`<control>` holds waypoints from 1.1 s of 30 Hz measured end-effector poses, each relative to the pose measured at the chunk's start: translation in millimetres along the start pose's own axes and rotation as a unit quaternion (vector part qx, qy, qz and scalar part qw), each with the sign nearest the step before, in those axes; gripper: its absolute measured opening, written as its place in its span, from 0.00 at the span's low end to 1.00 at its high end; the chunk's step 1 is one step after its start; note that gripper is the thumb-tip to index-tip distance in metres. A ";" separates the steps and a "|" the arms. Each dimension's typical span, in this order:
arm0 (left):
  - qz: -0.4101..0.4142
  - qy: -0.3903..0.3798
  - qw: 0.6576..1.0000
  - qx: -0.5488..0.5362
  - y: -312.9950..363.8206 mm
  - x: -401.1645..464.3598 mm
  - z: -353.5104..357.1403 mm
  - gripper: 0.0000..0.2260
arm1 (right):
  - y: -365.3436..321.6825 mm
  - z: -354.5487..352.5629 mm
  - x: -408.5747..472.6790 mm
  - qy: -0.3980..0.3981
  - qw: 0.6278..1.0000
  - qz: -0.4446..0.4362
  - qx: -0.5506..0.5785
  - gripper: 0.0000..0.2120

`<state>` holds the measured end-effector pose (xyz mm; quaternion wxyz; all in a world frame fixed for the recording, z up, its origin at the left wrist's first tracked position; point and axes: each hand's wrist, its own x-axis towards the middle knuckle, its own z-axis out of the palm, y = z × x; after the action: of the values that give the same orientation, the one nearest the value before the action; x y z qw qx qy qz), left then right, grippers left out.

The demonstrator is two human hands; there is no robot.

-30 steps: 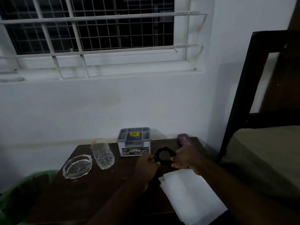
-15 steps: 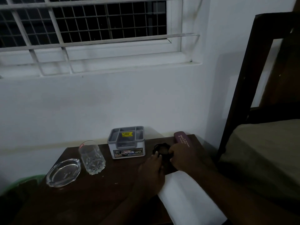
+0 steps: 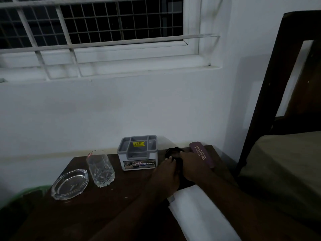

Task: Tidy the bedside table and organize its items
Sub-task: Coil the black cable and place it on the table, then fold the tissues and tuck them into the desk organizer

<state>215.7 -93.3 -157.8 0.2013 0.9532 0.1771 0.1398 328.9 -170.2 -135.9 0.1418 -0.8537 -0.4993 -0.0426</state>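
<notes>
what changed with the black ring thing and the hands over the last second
Both hands, left and right, carried the black ring from in front of the organizer back toward the wall, between it and the spectacle case. The tumbler and ashtray look unmoved.

A single head-worn view looks forward and down from above the near edge of the desk (image 3: 97, 213), facing the white wall (image 3: 121, 110) and barred window (image 3: 97, 25) at 12 o'clock. It sits close enough that both forearms run in from 6 o'clock and the hands (image 3: 180, 164) meet near the middle of the frame. The wide lens bends the bed frame (image 3: 271, 84) at 3 o'clock. With only one view, no part of the scene is shared.
</notes>
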 end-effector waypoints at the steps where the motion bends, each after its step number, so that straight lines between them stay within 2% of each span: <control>1: 0.051 0.061 0.997 -0.015 2.6 -4.3 -5.7 0.23 | -1.9 -2.2 0.9 -0.028 0.999 0.024 0.023 0.26; 3: 0.121 0.198 0.972 0.036 2.3 -10.9 -23.7 0.13 | -3.3 -5.6 1.8 -0.050 0.997 0.046 0.048 0.18; 4: 0.124 0.241 0.959 0.085 -1.2 -10.9 -34.1 0.11 | -2.7 -7.6 3.0 -0.042 0.997 0.043 0.054 0.15; 5: 0.086 0.257 0.954 0.130 -6.2 -10.2 -44.6 0.13 | -2.7 -6.3 3.5 -0.032 0.997 0.043 0.058 0.15; 6: 0.021 0.246 0.955 0.164 -10.3 -10.3 -55.1 0.20 | -2.9 -6.7 3.7 -0.025 0.997 0.043 0.054 0.16; 8: -0.110 0.172 0.956 0.210 -21.4 -10.9 -72.2 0.31 | -5.8 -8.6 1.8 -0.024 0.998 0.042 0.051 0.18; 10: -0.161 0.108 0.950 0.245 -29.0 -11.5 -79.4 0.34 | -10.0 -11.8 -0.1 -0.022 0.997 0.044 0.055 0.20; 16: -0.176 0.039 0.951 0.252 -30.3 -15.3 -85.7 0.20 | -31.7 -27.5 -9.2 -0.043 0.993 -0.023 0.111 0.28; 20: -0.184 0.011 0.957 0.225 -22.8 -27.3 -92.2 0.21 | -55.9 -37.6 -18.9 -0.056 0.985 -0.077 0.145 0.26; 25: -0.158 0.001 0.963 0.216 -11.0 -56.0 -98.2 0.20 | -70.6 -52.3 -30.2 -0.070 0.989 -0.094 0.087 0.18; 27: -0.168 -0.003 0.961 0.221 -8.0 -64.9 -98.1 0.19 | -62.0 -39.6 -21.1 -0.075 0.988 -0.112 0.070 0.21; 33: -0.181 0.009 0.962 0.206 5.3 -96.0 -93.3 0.20 | -75.4 -57.0 -48.8 -0.094 0.984 -0.122 0.087 0.18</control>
<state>99.4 -104.5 -92.2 0.0212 0.9246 0.3738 0.0705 243.3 -192.6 -76.8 0.1616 -0.7710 -0.6127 0.0638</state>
